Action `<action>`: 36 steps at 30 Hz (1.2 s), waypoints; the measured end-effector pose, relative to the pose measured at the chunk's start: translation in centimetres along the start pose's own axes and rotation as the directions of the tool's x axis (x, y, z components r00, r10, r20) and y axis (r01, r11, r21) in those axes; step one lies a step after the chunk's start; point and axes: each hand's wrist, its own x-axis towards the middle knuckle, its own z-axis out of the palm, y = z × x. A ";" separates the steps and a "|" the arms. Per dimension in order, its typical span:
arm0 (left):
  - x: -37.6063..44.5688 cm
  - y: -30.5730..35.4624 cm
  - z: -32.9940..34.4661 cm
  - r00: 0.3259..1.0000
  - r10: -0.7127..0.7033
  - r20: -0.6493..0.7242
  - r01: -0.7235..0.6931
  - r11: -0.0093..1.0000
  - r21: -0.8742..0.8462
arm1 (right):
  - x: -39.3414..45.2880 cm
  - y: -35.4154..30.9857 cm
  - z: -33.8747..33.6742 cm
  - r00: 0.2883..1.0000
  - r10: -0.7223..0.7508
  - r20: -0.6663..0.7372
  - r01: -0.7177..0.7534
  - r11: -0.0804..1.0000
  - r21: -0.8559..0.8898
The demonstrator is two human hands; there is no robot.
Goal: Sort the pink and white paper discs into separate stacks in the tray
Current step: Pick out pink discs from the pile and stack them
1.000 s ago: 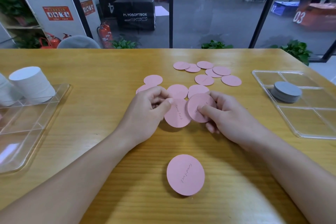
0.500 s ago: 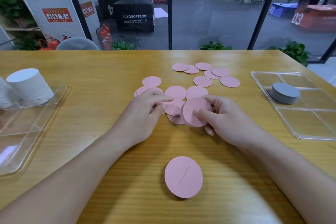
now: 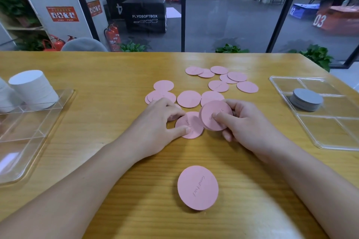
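Several pink paper discs lie scattered on the wooden table, one group at the back [image 3: 221, 77] and more near my hands [image 3: 188, 99]. My right hand [image 3: 244, 122] holds a small tilted stack of pink discs [image 3: 215, 115], thumb on its face. My left hand [image 3: 155, 124] pinches a flat pink disc [image 3: 191, 124] at its edge, right beside that stack. One single pink disc [image 3: 197, 187] lies close to me. A tall stack of white discs [image 3: 33, 88] stands in the clear tray [image 3: 29, 141] at the left.
A second clear divided tray [image 3: 330, 132] at the right holds a low stack of grey discs [image 3: 307, 99]. Part of another white stack [image 3: 3, 97] shows at the far left edge. Beyond the table's far edge is a glass wall.
My left hand has pulled a pink disc out flat from under its fingers toward the stack in my right hand. The right hand has stayed nearly in place with its stack.
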 end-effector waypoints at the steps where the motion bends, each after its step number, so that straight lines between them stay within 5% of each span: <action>1: 0.0 -0.1 0.0 1.000 -0.003 -0.003 0.003 1.000 -0.005 | 0.0 0.0 0.0 1.000 0.001 -0.002 -0.001 1.000 0.007; 12: 0.2 0.1 -0.3 0.984 -0.049 -0.174 -0.008 0.950 -0.312 | 0.0 -0.1 -0.1 1.000 -0.001 -0.005 0.001 1.000 0.017; 19: 0.0 1.1 0.8 0.998 0.041 -0.052 -0.062 0.850 -0.524 | -0.4 -0.5 0.1 0.991 -0.096 0.094 0.106 0.989 -0.102; 27: 0.3 1.1 1.1 0.988 0.015 -0.151 -0.113 0.740 -0.663 | -0.2 -0.1 -0.1 0.973 -0.143 0.179 0.180 0.960 -0.215; 31: 0.4 0.2 1.3 0.978 0.070 -0.199 -0.127 0.947 -0.294 | 0.1 0.3 -0.4 0.992 -0.104 0.067 0.115 0.976 -0.184; 36: 0.1 0.4 1.2 0.997 0.070 0.041 -0.072 0.996 0.046 | 0.3 0.4 -0.6 0.999 -0.027 -0.029 0.023 0.991 -0.131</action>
